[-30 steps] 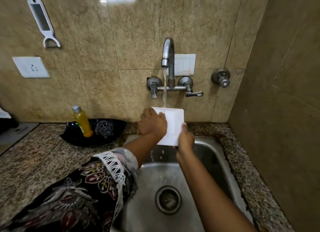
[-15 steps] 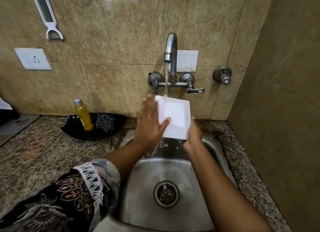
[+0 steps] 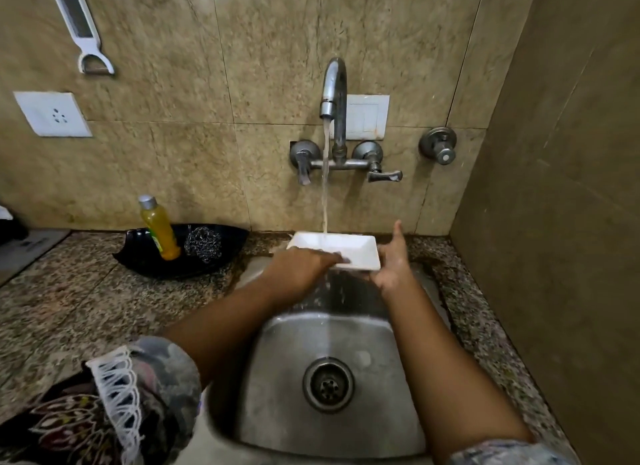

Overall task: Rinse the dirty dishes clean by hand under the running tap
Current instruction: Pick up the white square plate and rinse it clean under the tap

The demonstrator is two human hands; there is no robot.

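No legible text anywhere, yellow bottle point(image 3: 160, 230) perhaps bears a label, too blurred to read

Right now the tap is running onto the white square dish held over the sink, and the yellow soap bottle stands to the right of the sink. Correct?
Not quite. The head view shows the yellow soap bottle standing left of the sink, in a black tray. The rest holds.

Head view, close, looking down into sink point(image 3: 346, 423).
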